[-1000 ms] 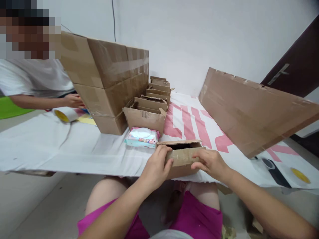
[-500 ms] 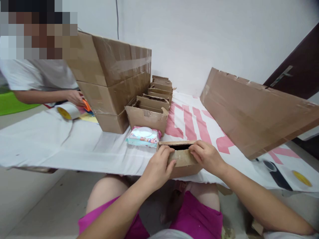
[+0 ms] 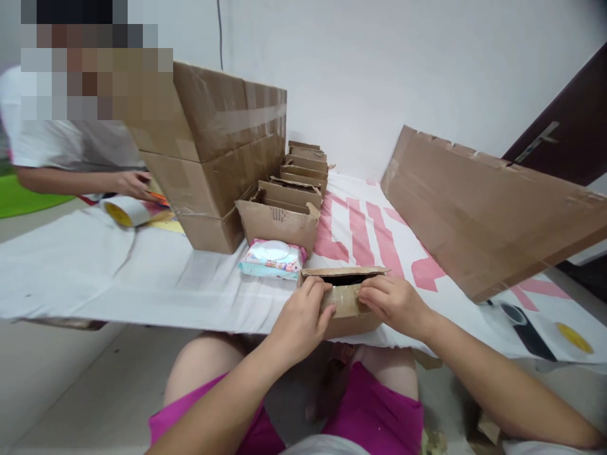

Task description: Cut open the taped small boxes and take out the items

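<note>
A small brown cardboard box (image 3: pixel 348 323) stands at the table's front edge, its top partly open with a dark slit between the flaps. My left hand (image 3: pixel 306 316) grips the box's near flap at the left, fingers over the edge and thumb on the front. At the right end of that flap, my right hand (image 3: pixel 386 300) is closed on its edge with bent fingers. The far flap stands slightly raised behind the slit. What lies inside the box is too dark to make out. A pack of wet wipes (image 3: pixel 274 259) lies just left of the box.
Stacked taped cartons (image 3: pixel 222 126) rise at the left, beside a row of open cardboard boxes (image 3: pixel 279 221). A large cardboard panel (image 3: pixel 478 215) leans at the right near tape rolls (image 3: pixel 573 338). Across the table, a co-worker's hand (image 3: pixel 133 185) is near another tape roll (image 3: pixel 126 212).
My right hand has shifted slightly down and left off the far flap, whose right end now shows. My left hand stays in place. The co-worker's hand has moved a little left.
</note>
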Demonstrator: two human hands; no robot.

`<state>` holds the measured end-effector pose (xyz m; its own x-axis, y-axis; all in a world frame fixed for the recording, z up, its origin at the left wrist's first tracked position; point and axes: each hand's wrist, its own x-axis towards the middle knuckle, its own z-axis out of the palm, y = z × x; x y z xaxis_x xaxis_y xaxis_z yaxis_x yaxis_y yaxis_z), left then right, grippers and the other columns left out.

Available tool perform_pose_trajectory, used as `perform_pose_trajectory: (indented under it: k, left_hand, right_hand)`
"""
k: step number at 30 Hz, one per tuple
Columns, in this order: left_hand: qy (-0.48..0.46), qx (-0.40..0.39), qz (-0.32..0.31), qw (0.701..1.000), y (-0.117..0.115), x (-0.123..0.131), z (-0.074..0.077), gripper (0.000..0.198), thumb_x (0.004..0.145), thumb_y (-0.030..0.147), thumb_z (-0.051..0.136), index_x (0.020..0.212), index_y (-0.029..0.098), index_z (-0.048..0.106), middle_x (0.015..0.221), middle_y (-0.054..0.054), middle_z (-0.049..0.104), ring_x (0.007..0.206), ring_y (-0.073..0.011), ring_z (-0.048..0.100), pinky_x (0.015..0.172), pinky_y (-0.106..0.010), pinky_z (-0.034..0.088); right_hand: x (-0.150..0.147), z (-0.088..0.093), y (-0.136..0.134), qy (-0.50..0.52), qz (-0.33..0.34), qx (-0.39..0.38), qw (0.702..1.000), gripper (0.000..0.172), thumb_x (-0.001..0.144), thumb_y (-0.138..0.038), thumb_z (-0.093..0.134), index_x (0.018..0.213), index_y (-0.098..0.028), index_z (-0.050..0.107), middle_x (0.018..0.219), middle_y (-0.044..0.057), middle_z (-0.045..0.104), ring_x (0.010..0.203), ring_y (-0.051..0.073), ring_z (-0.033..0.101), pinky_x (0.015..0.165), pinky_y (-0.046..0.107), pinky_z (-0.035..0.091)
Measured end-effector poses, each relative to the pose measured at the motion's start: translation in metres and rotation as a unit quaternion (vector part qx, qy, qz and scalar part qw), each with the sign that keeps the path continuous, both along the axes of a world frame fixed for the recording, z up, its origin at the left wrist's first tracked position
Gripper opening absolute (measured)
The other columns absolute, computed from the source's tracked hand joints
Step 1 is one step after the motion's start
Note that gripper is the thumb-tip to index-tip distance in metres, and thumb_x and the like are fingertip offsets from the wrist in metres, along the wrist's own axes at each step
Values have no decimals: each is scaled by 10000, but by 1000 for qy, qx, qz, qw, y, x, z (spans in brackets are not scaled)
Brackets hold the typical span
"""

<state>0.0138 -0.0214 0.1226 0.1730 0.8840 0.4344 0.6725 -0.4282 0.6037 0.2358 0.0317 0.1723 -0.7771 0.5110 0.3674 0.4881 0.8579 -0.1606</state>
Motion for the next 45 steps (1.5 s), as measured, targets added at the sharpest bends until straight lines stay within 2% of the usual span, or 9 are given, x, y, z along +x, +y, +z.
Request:
perform_pose_trajectory:
  k: [3, 7, 11, 15, 31, 34, 37, 39, 45]
  left_hand:
    - [0, 0, -2, 1000, 0, -1, 0, 221, 862, 172, 530, 1082, 165, 525, 1090, -111, 567, 1007, -255, 593, 852, -414, 518]
    - [-5, 10, -2, 1000, 0, 0, 0, 223, 862, 172, 523, 1084, 166, 532, 1084, -112, 574, 1001, -254, 597, 851, -413, 521]
    - [-7, 17, 2, 1000, 0, 0, -1, 225, 855, 169, 522, 1079, 166, 538, 1081, -114, 578, 999, -260, 600, 846, -417, 523]
    - [-9, 20, -1, 1000, -1, 0, -2, 221, 856, 175, 522, 1076, 168, 540, 1081, -114, 579, 1002, -256, 599, 850, -414, 523]
    - [0, 27, -5, 1000, -2, 0, -3, 234, 856, 169, 530, 1089, 178, 529, 1081, -109, 570, 997, -248, 599, 848, -407, 521]
    - [0, 27, -4, 1000, -2, 0, -3, 239, 852, 164, 532, 1091, 177, 528, 1082, -110, 571, 993, -251, 599, 848, -413, 522]
    - [2, 31, -1, 1000, -2, 1, -4, 235, 859, 169, 522, 1093, 174, 529, 1078, -114, 570, 993, -261, 598, 842, -421, 524]
    - [5, 32, -1, 999, -2, 1, -4, 232, 868, 172, 511, 1100, 167, 525, 1082, -118, 567, 1000, -265, 594, 843, -425, 523]
    - [13, 30, -6, 999, -1, 1, -6, 244, 877, 171, 509, 1122, 162, 513, 1082, -118, 560, 982, -256, 589, 839, -415, 524]
  right_hand:
    - [-1, 6, -10, 189, -57, -262, 945, 140, 929, -328, 512, 926, -223, 604, 811, 32, 648, 736, 159, 613, 677, 303, 504]
    - [2, 12, -23, 369, -99, -539, 751, 201, 847, -414, 642, 878, -225, 584, 736, -25, 616, 641, 116, 600, 773, 347, 544]
    - [1, 11, -29, 448, -118, -624, 629, 234, 756, -368, 752, 841, -212, 600, 730, -41, 602, 621, 91, 585, 916, 437, 522]
    - [-2, 10, -33, 467, -126, -637, 601, 252, 730, -367, 775, 822, -206, 605, 727, -35, 607, 598, 91, 572, 910, 463, 528]
    - [-11, 7, -36, 440, -103, -601, 659, 257, 789, -424, 703, 843, -216, 563, 734, -32, 597, 597, 96, 571, 884, 426, 525]
    - [-11, 1, -33, 379, -105, -539, 745, 261, 838, -466, 627, 858, -218, 546, 721, -15, 601, 616, 120, 579, 747, 353, 524]
    - [-14, -3, -29, 237, -136, -340, 900, 192, 840, -404, 623, 872, -219, 580, 723, 2, 595, 669, 153, 567, 656, 300, 470]
    - [-19, -5, -27, 138, -140, -199, 960, 123, 820, -322, 641, 865, -215, 599, 706, -1, 588, 650, 153, 546, 622, 282, 438]
    - [-40, 1, -28, -30, -139, -39, 989, 133, 842, -253, 584, 720, -201, 584, 700, 22, 649, 647, 164, 597, 603, 280, 396]
